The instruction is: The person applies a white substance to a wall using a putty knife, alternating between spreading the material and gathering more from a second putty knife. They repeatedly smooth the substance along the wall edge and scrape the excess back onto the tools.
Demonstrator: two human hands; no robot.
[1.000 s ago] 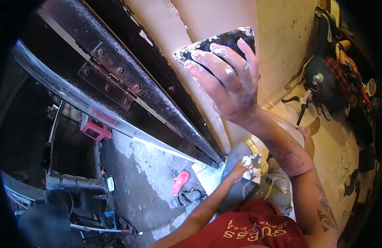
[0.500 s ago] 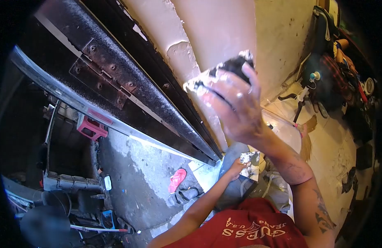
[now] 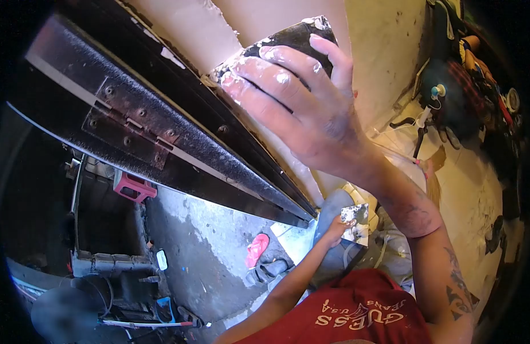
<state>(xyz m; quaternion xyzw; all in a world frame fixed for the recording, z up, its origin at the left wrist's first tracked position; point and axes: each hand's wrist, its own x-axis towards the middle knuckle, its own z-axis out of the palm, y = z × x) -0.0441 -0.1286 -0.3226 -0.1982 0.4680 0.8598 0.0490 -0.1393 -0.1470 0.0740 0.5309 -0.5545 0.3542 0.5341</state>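
Note:
My right hand (image 3: 311,103), smeared with white paste, grips a flat black scraper (image 3: 302,41) with white paste along its edges. Its fingers lie over the scraper, which is against the pale wall (image 3: 276,14) beside the dark door frame. Lower down, my left hand (image 3: 335,230) holds a small board (image 3: 355,225) covered in patches of white paste, near my knee. A metal hinge (image 3: 130,131) joins the dark door to its frame at the left.
A pink stool (image 3: 134,187) stands beyond the door. A red slipper (image 3: 257,250) and dark sandals (image 3: 271,269) lie on the floor. To the right are a broom (image 3: 435,178), a white fan-like object (image 3: 438,91) and hanging clothes (image 3: 468,94).
My right hand and the scraper have moved up and left along the wall and appear larger. My left hand with the board has shifted slightly right. The view has shifted a little.

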